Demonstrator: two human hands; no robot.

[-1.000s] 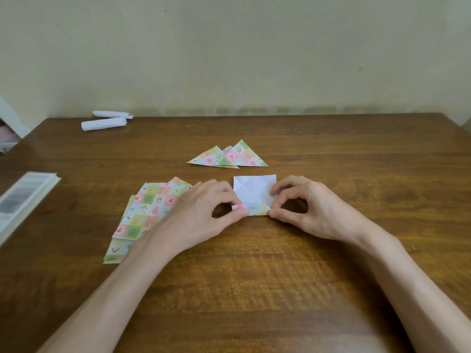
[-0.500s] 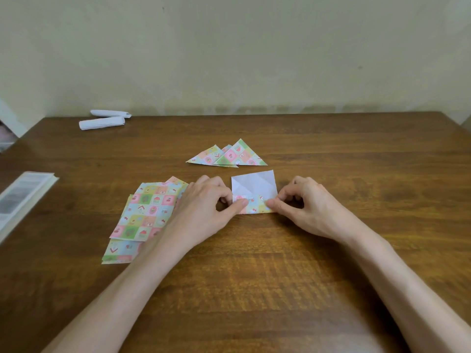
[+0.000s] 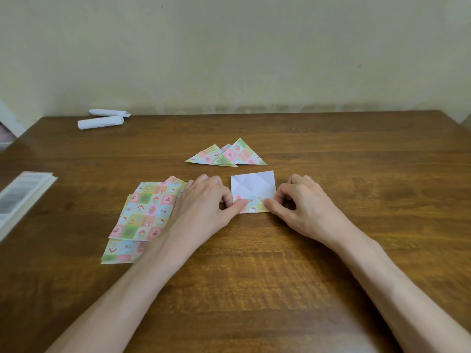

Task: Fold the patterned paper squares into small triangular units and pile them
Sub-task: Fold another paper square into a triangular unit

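Note:
A paper square (image 3: 253,186) lies white side up on the wooden table (image 3: 254,263), creased diagonally, with its near edge folded up into a narrow patterned strip. My left hand (image 3: 204,205) pinches the strip's left end between thumb and forefinger. My right hand (image 3: 300,207) pinches its right end the same way. Just beyond lies a small pile of folded patterned triangles (image 3: 229,155). A stack of flat patterned squares (image 3: 142,215) sits to the left, partly under my left wrist.
Two rolled white papers (image 3: 102,119) lie at the far left corner near the wall. A book or booklet (image 3: 20,197) rests at the table's left edge. The table's near and right parts show bare wood.
The near edge of the square has been turned up into a wider patterned strip. Both hands have spread slightly apart toward the strip's ends.

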